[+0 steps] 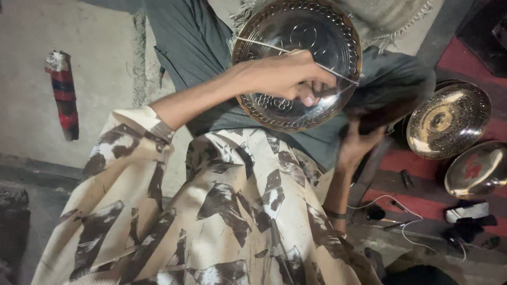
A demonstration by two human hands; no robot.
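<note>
A round engraved metal plate (pixel 317 31) with a beaded rim rests tilted on my lap, against grey trousers. My left hand (pixel 285 74) reaches out of a cream and brown patterned sleeve and lies over the plate's lower half. Its fingers are closed on a thin pale rod (pixel 259 45) that runs slantwise across the plate's face. My right hand (pixel 359 142), with a band on its wrist, comes up from below and presses at the plate's lower right rim. It is partly in shadow, and I cannot tell whether it grips the rim.
Two shiny brass dishes (pixel 448 120) (pixel 475 169) lie at the right on a red mat. Below them a white cable (pixel 406 221), small dark tools and black bits lie on the floor. A red and black striped cloth (pixel 63 92) lies at the left on concrete.
</note>
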